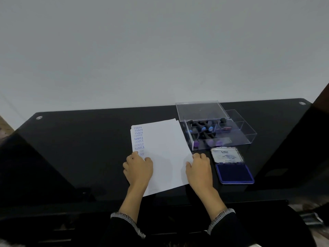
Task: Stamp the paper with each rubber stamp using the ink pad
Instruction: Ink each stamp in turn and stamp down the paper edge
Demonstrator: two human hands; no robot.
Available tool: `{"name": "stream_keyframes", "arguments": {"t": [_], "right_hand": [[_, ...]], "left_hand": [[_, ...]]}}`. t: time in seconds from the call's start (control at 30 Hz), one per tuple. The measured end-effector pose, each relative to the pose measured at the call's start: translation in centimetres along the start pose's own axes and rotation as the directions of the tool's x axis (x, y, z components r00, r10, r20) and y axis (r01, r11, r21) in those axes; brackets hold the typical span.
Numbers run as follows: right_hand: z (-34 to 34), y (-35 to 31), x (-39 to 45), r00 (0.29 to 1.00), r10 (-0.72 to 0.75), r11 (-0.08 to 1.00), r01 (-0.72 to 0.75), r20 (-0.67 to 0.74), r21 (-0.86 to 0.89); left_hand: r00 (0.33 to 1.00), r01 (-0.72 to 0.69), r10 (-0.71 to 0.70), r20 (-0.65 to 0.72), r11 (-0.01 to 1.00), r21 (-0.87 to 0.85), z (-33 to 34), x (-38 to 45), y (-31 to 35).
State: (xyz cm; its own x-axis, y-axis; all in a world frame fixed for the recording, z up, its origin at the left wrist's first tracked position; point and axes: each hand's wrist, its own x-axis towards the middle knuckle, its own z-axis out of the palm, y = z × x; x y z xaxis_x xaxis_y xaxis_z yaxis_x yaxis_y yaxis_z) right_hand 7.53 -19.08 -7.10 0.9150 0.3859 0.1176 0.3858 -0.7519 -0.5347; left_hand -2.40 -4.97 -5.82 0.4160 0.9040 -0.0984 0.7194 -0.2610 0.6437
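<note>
A white sheet of paper (163, 150) lies on the black table, with a column of blue SAMPLE prints (138, 139) down its left edge. My left hand (138, 168) rests on the paper's left side, fingers lightly bent. At the paper's right edge, my right hand (200, 168) touches it with bent fingers; whether it pinches the sheet I cannot tell. The open ink pad (234, 173) shows its blue cushion, lid (227, 155) folded back, just right of my right hand. Several rubber stamps (204, 130) with black handles lie in a clear plastic box (236, 136).
The box's clear lid (201, 110) stands open behind it, near the table's (89, 139) far edge. A pale wall rises behind the table. Dark furniture edges flank both sides. Bare tabletop stretches left of the paper.
</note>
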Motion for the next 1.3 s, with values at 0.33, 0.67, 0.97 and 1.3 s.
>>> {"name": "stream_keyframes", "arguments": {"t": [0.33,0.67,0.97,1.3], "right_hand": [[-5.6,4.7,3.0,0.956,-0.052,0.973,0.113,-0.287,0.201],[-8.9,9.7,9.3,0.943,-0.099,0.974,0.157,-0.317,0.162],[-7.7,6.9,19.7,0.988,-0.085,0.995,0.092,-0.127,0.048],[-6.7,5.4,24.4,0.966,0.149,0.971,-0.103,0.210,-0.214]], "left_hand": [[0.793,-0.593,0.605,0.076,0.794,-0.133,5.3,-1.3,4.5],[0.719,-0.660,0.686,0.115,0.725,-0.199,9.2,-0.8,7.1],[0.715,-0.674,0.695,0.077,0.715,-0.185,10.2,0.3,6.4],[0.697,-0.700,0.716,0.042,0.692,-0.178,10.4,0.1,6.2]]}}
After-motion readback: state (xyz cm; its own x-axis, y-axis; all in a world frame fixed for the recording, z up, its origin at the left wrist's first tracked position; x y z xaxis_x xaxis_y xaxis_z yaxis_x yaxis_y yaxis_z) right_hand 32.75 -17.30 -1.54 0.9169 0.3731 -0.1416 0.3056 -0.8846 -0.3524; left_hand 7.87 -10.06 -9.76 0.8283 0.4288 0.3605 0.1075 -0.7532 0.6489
